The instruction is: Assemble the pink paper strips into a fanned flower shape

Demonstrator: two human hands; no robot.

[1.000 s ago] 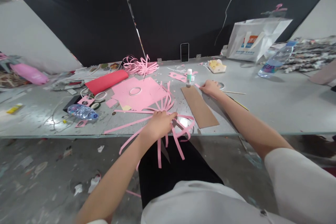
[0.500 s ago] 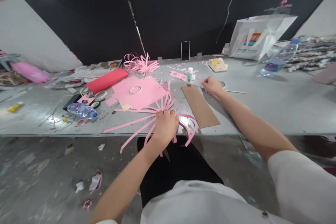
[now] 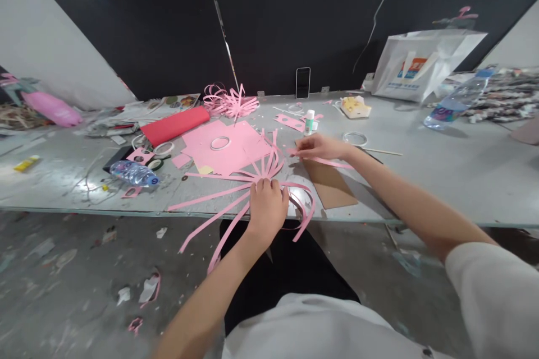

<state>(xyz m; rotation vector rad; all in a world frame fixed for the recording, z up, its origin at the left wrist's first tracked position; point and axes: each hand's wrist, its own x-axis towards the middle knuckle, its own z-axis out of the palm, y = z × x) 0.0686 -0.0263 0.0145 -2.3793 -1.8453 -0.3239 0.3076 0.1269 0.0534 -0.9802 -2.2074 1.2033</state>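
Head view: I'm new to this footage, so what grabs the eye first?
The fan of pink paper strips at the table's near edge, pressed under the left hand. Just beyond, the right hand pinches one pink strip over brown cardboard.

I had only the one head view. It looked forward and down from above my lap, close over the near edge of the grey table [image 3: 421,179], and reached far to the black wall [image 3: 295,11]. The floor [image 3: 63,269] filled its lower left.
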